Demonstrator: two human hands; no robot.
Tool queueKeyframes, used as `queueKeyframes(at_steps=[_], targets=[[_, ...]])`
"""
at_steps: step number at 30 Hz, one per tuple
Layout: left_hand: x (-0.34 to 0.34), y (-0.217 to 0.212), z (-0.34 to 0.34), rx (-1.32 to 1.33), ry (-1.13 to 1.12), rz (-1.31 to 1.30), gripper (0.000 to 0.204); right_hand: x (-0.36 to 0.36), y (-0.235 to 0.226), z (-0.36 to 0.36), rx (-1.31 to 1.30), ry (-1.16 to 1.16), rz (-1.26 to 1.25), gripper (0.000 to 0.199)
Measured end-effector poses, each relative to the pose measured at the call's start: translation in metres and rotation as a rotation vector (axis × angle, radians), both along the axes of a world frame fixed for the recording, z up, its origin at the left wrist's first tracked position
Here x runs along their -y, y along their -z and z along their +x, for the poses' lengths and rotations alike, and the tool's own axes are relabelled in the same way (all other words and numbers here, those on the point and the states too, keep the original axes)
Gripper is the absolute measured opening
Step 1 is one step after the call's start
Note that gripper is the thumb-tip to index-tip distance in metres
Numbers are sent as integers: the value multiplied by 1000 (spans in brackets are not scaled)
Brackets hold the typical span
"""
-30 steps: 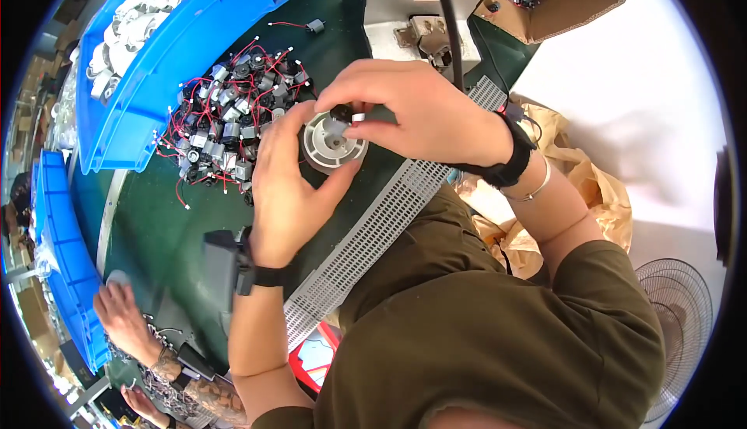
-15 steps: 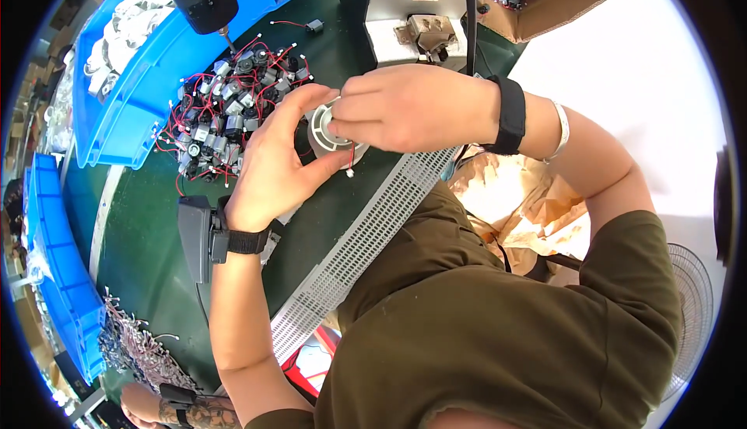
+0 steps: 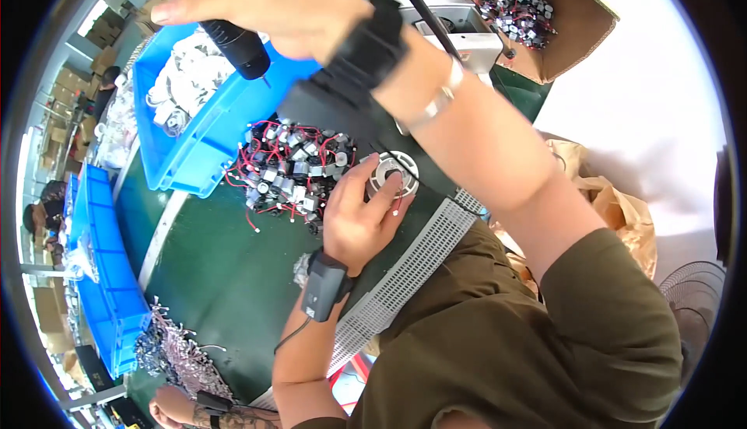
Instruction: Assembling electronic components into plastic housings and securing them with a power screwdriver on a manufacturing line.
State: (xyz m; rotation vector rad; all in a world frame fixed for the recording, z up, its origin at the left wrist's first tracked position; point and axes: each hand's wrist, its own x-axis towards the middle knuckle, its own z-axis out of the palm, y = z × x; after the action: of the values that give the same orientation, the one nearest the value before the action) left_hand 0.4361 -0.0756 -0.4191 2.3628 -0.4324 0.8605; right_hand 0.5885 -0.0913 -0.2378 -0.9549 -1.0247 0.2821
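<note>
My left hand grips a round white plastic housing on the green table, one finger pressed over its dark centre. A short red wire with a white plug pokes out at its near edge. Raised at the upper left, my right hand is around a black electric screwdriver, its thumb stretched across the body and the bit pointing down. Some of its fingers are hidden behind the tool. A pile of small motors with red wires lies just left of my left hand.
A blue bin of white plastic parts stands behind the motors; another blue bin is at the left. A cardboard box holds more motors. Bundled wires lie near another person's hand. A perforated white strip edges the table.
My right hand has left the white housing and risen to the upper left, taking hold of the screwdriver. My left hand keeps the housing. The whole view has shifted.
</note>
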Motion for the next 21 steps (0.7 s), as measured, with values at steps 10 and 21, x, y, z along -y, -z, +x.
queueKeyframes(at_steps=[10,21], targets=[[-5,-1,2,-14,2,-39,33,128,-1,3,-84,205,77,14],[-8,3,0,-41,-1,52,37,187,65,2,-81,570,-35,35]])
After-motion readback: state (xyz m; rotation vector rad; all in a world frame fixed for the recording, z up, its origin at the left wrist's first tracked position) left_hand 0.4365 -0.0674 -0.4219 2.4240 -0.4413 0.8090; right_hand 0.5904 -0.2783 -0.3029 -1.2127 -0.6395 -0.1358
